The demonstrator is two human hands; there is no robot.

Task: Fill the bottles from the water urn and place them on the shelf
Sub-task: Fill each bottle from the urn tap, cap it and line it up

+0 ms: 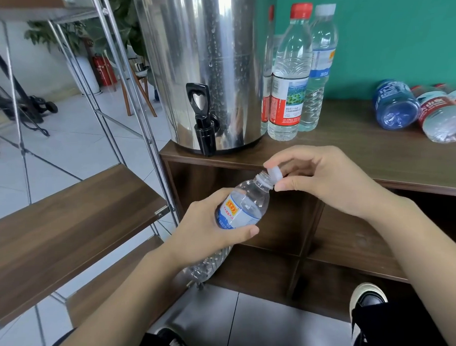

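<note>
Two hands worked one bottle point(243, 208): left hand point(203, 226) wrapped its label, tilting the neck rightward; right hand point(324, 179) pinched the cap point(274, 174) just off the mouth, apparently readying it for the urn point(204, 69) above the grip.

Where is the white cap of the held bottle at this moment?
The white cap is pinched in the right hand, just off the open neck of the bottle gripped by the left hand, below the urn's tap.

Both forearms are bare, without sleeves, watch or rings. At five o'clock, a black shoe point(368, 301) with a cream rubber toe; at six o'clock, another black shoe point(174, 342), below dark trouser legs.
</note>
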